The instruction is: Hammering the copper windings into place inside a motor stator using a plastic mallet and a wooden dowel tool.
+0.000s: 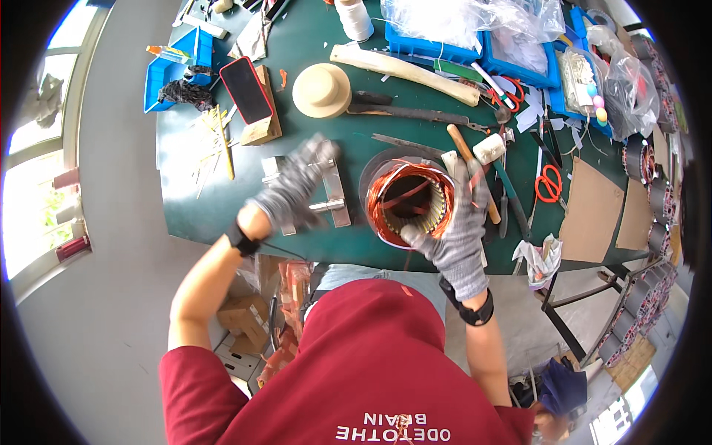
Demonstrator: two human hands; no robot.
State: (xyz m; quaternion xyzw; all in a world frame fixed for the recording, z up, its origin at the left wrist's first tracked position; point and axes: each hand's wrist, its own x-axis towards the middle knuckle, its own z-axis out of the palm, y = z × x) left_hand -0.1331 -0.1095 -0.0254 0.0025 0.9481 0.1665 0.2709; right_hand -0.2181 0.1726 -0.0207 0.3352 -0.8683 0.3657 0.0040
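While right fingers (463, 199), spread, clasp a copper-wound stator (436, 208), left fingers (313, 157) blurred, grip unclear

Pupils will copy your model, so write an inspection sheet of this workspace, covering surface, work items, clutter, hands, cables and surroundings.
Surface: green tabletop, paper scraps toward the right.
Work items: copper-wound ring; metal frame left of it.
Clutter: phone, red-handled scissors, blue trays.
Hands: both gloved; left hand over the frame, blurred, contact unclear; right hand at the ring's right rim, grip unclear.
Cables: thin dark line near the front edge, possibly a cord.
Surroundings: window at left, cardboard box below.
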